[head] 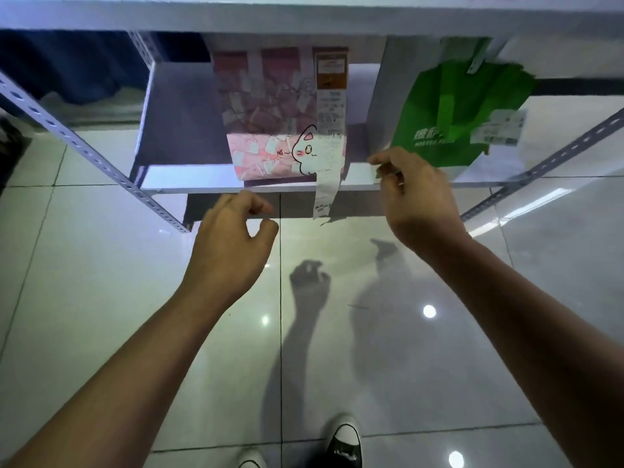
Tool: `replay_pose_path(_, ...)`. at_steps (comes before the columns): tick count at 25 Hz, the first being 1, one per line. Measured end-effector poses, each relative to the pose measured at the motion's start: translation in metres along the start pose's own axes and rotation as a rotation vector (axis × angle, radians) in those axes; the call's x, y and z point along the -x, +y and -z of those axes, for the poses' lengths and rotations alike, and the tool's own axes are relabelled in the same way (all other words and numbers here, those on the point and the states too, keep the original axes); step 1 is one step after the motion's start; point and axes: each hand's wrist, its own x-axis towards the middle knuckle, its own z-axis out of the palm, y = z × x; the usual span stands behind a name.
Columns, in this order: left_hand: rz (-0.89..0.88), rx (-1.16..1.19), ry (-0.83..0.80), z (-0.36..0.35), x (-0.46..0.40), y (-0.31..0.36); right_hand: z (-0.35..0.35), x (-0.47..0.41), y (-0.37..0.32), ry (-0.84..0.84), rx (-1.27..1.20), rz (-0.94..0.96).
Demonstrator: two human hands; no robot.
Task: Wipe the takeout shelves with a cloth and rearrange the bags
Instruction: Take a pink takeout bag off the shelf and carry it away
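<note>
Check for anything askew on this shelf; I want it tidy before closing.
The pink bag's long receipt dangles over the shelf's front edge. The green bag slumps crookedly at the right.

Both of the person's forearms are bare with no sleeves showing, and on the feet are black canvas sneakers (pixel 345 444) with white rubber toe caps and black laces.

Both your bare forearms reach forward, well apart. Your left hand (pixel 233 238) hangs back-up with fingers loosely curled, thumb and forefinger apart, holding nothing. Your right hand (pixel 417 201) sits further forward, fingers (pixel 380 160) curled downward; whether they pinch anything isn't clear.
</note>
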Motion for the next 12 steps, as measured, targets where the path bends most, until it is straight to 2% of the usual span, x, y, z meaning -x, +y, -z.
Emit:
replay_pose_path(5,-0.048,0.009,0.040,-0.065,-0.028,-0.060,-0.057,-0.016,0.046,0.056,-0.071,0.005)
replay_pose_path(12,-0.186,-0.241,0.086,-0.123,-0.079,-0.107,-0.119,-0.051,0.091,0.084,-0.118,0.010)
